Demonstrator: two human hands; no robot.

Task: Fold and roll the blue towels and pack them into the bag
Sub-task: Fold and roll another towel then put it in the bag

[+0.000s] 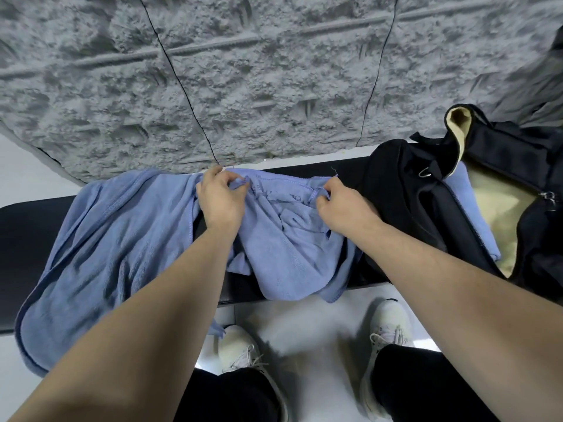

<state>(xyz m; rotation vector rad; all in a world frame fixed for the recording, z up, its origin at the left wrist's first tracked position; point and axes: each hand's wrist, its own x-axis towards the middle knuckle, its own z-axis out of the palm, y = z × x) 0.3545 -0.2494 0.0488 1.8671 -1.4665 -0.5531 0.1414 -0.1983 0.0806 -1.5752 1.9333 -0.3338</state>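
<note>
A crumpled blue towel [289, 248] lies on the black bench [27, 226], its lower part hanging over the front edge. My left hand [221, 197] pinches its far hem at the left, and my right hand [341, 208] pinches the same hem further right. A second blue towel [103, 257] is spread flat to the left, draped over the bench's front. The black bag [420, 202] stands open at the right with a tan lining [493, 208]. A folded blue towel [475, 214] lies inside it.
A rough grey textured wall [243, 80] rises right behind the bench. White floor [320, 324] shows below, with my two white shoes [240, 351] and dark trouser legs close to the bench front.
</note>
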